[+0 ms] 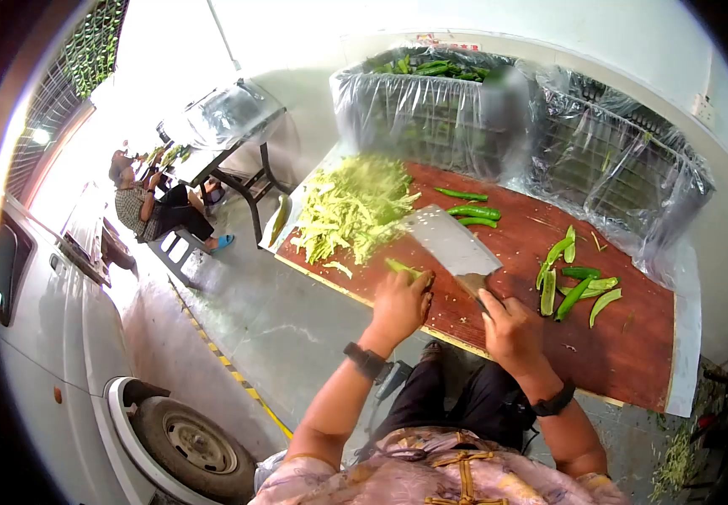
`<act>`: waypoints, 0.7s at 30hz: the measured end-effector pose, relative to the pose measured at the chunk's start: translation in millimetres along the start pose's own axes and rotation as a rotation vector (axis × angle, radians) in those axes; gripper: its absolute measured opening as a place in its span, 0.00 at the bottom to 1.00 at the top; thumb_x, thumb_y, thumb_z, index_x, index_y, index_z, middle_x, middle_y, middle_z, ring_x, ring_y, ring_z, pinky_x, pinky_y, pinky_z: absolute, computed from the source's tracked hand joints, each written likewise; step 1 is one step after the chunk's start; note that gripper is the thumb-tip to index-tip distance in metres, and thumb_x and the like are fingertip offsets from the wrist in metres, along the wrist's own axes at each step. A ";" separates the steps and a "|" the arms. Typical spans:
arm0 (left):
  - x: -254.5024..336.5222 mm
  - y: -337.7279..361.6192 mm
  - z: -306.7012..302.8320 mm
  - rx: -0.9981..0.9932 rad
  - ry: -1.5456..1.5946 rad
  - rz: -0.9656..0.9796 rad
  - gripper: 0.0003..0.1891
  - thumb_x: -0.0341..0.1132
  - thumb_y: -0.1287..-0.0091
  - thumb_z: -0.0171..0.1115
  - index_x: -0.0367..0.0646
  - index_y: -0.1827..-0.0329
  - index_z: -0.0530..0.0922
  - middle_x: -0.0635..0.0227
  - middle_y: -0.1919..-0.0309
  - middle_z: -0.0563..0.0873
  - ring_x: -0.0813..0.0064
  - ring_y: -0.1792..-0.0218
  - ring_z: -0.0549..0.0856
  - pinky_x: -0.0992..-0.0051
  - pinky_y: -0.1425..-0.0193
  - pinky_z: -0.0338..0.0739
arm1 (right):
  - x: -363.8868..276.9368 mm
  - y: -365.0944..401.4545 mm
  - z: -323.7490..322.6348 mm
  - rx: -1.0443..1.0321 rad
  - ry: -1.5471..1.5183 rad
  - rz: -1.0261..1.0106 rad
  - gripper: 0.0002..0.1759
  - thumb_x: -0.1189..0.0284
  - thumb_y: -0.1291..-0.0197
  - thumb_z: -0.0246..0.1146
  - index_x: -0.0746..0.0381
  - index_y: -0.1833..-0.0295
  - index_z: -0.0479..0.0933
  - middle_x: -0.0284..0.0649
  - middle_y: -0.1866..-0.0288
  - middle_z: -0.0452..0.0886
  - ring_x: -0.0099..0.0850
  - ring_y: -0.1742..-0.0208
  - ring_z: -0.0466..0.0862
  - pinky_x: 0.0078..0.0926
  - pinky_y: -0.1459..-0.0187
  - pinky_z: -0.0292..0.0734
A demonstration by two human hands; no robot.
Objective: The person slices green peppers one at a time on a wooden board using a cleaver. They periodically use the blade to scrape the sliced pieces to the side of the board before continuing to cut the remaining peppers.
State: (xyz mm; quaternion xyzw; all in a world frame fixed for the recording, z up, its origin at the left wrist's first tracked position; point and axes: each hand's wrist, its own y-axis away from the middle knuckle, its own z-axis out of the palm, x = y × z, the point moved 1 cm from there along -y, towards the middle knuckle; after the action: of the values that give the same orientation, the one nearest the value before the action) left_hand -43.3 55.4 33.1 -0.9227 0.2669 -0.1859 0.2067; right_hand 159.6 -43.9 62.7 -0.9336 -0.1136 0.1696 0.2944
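My right hand (511, 331) is wrapped round the handle of a wide cleaver (452, 240), whose blade lies over the red-brown board (625, 345), pointing up and left. My left hand (401, 305) is closed on a green pepper piece (402, 268) near the board's front edge, left of the cleaver handle. A large heap of pale green shreds (351, 206) covers the board's left part. Beyond the blade lie several whole green peppers (469, 210). Split and whole peppers (579, 290) are scattered to the right of my right hand.
Plastic-lined crates (431, 109) with green peppers stand along the board's back edge. At the left back, a seated person (149, 202) is beside a small table (242, 135). A white vehicle (61, 337) stands at the left. A wall socket (704, 109) is at the right.
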 end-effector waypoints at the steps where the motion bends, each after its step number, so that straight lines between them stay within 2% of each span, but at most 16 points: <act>1: 0.2 -4.6 -1.4 -0.045 -0.044 0.008 0.15 0.40 0.36 0.64 0.57 0.46 0.83 0.61 0.62 0.80 0.55 0.55 0.80 0.57 0.52 0.76 | 4.6 4.8 -5.9 0.042 -0.008 0.029 0.24 0.76 0.46 0.68 0.58 0.41 0.80 0.44 0.66 0.79 0.43 0.66 0.82 0.40 0.67 0.77; 3: -3.3 -12.6 0.2 -0.012 -0.042 0.062 0.13 0.40 0.36 0.64 0.57 0.48 0.83 0.61 0.64 0.79 0.55 0.59 0.81 0.56 0.55 0.78 | 14.6 17.6 -18.0 0.047 0.013 0.065 0.24 0.77 0.46 0.69 0.60 0.41 0.80 0.44 0.66 0.80 0.44 0.66 0.83 0.41 0.66 0.78; 5: -6.7 -20.6 1.4 -0.153 -0.103 0.054 0.12 0.41 0.36 0.64 0.57 0.50 0.83 0.60 0.64 0.81 0.54 0.59 0.83 0.56 0.55 0.79 | 28.9 34.2 -23.6 0.118 -0.006 0.146 0.24 0.78 0.46 0.68 0.60 0.41 0.79 0.45 0.65 0.82 0.45 0.65 0.83 0.42 0.64 0.78; 7: -1.8 -25.4 -7.0 -0.106 -0.038 0.067 0.11 0.41 0.36 0.64 0.55 0.52 0.84 0.58 0.62 0.83 0.51 0.59 0.84 0.56 0.55 0.80 | 38.1 50.4 -31.1 0.170 -0.057 0.166 0.24 0.80 0.45 0.68 0.61 0.41 0.79 0.47 0.64 0.83 0.47 0.64 0.84 0.42 0.62 0.79; 9: -1.0 -30.4 -8.3 -0.194 -0.040 -0.017 0.11 0.41 0.36 0.64 0.51 0.54 0.84 0.55 0.63 0.85 0.49 0.59 0.84 0.56 0.55 0.80 | 46.9 66.2 -36.8 0.220 -0.057 0.249 0.23 0.80 0.45 0.67 0.62 0.41 0.79 0.48 0.63 0.83 0.48 0.63 0.83 0.42 0.61 0.79; 10: 3.1 -33.9 -14.9 -0.202 0.001 -0.039 0.11 0.39 0.36 0.62 0.47 0.53 0.85 0.53 0.62 0.86 0.47 0.59 0.84 0.55 0.54 0.80 | 49.7 72.4 -40.6 0.248 -0.094 0.268 0.23 0.80 0.44 0.67 0.63 0.40 0.79 0.50 0.59 0.84 0.49 0.60 0.84 0.41 0.58 0.80; 11: 1.6 -37.6 -12.0 -0.195 -0.005 -0.030 0.11 0.39 0.36 0.62 0.47 0.53 0.85 0.53 0.62 0.86 0.47 0.59 0.84 0.55 0.54 0.80 | 53.2 79.7 -41.5 0.260 -0.093 0.268 0.23 0.80 0.44 0.67 0.63 0.40 0.79 0.50 0.59 0.84 0.49 0.60 0.84 0.41 0.58 0.80; 13: 4.1 -46.9 -10.5 -0.082 0.170 0.032 0.13 0.37 0.35 0.62 0.43 0.51 0.84 0.52 0.61 0.87 0.48 0.58 0.86 0.58 0.52 0.81 | 62.7 94.9 -40.4 0.281 -0.144 0.407 0.23 0.79 0.42 0.66 0.65 0.39 0.78 0.53 0.54 0.84 0.50 0.55 0.85 0.40 0.52 0.81; 14: 6.4 -51.7 -7.1 -0.082 0.167 0.039 0.13 0.37 0.35 0.62 0.43 0.51 0.84 0.52 0.61 0.87 0.48 0.58 0.86 0.58 0.52 0.81 | 66.7 100.6 -41.3 0.297 -0.188 0.393 0.23 0.77 0.39 0.64 0.67 0.38 0.76 0.55 0.48 0.84 0.49 0.51 0.86 0.38 0.47 0.80; 16: 37.2 -73.6 -24.7 -0.044 0.492 0.021 0.15 0.34 0.36 0.64 0.42 0.47 0.83 0.52 0.56 0.87 0.52 0.55 0.87 0.64 0.49 0.81 | 70.7 110.6 -36.4 0.360 -0.205 0.432 0.23 0.75 0.37 0.63 0.68 0.36 0.75 0.55 0.46 0.83 0.48 0.49 0.85 0.38 0.46 0.79; 17: 52.4 -83.4 -28.2 -0.043 0.491 0.028 0.15 0.34 0.36 0.64 0.42 0.47 0.83 0.52 0.56 0.87 0.52 0.55 0.87 0.64 0.49 0.81 | 74.3 113.2 -33.8 0.416 -0.221 0.468 0.24 0.74 0.36 0.62 0.69 0.35 0.73 0.56 0.45 0.83 0.48 0.47 0.85 0.39 0.45 0.79; 18: 68.1 -92.6 -30.3 -0.015 0.637 0.083 0.16 0.33 0.36 0.65 0.42 0.45 0.82 0.52 0.54 0.87 0.53 0.52 0.87 0.66 0.47 0.81 | 77.1 113.8 -31.1 0.422 -0.221 0.470 0.24 0.74 0.36 0.62 0.69 0.35 0.73 0.56 0.45 0.83 0.48 0.47 0.85 0.39 0.45 0.79; 19: 77.0 -101.2 -30.6 0.010 0.784 0.136 0.18 0.31 0.37 0.65 0.42 0.43 0.82 0.53 0.52 0.87 0.55 0.50 0.86 0.68 0.45 0.80 | 78.5 115.3 -28.7 0.487 -0.226 0.471 0.24 0.73 0.34 0.61 0.69 0.34 0.72 0.52 0.48 0.83 0.43 0.52 0.85 0.37 0.49 0.79; 20: 76.4 -112.5 -26.1 0.062 0.639 0.237 0.18 0.32 0.36 0.63 0.40 0.43 0.81 0.52 0.47 0.85 0.50 0.49 0.85 0.63 0.45 0.80 | 80.0 117.8 -27.4 0.550 -0.230 0.473 0.25 0.72 0.33 0.60 0.69 0.32 0.70 0.49 0.51 0.84 0.38 0.56 0.85 0.35 0.53 0.80; 21: 72.4 -122.7 -18.4 0.057 0.641 0.244 0.18 0.32 0.36 0.63 0.40 0.43 0.81 0.52 0.47 0.85 0.50 0.49 0.85 0.63 0.45 0.80 | 82.0 120.4 -26.6 0.555 -0.227 0.479 0.25 0.72 0.33 0.60 0.69 0.32 0.70 0.49 0.51 0.84 0.38 0.56 0.85 0.35 0.53 0.80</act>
State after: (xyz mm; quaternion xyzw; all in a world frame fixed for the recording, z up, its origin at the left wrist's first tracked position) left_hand 56.4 103.8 124.5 -0.7726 0.4213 -0.4477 0.1587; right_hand 258.5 -128.4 -8.1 -0.7937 0.1263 0.3601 0.4736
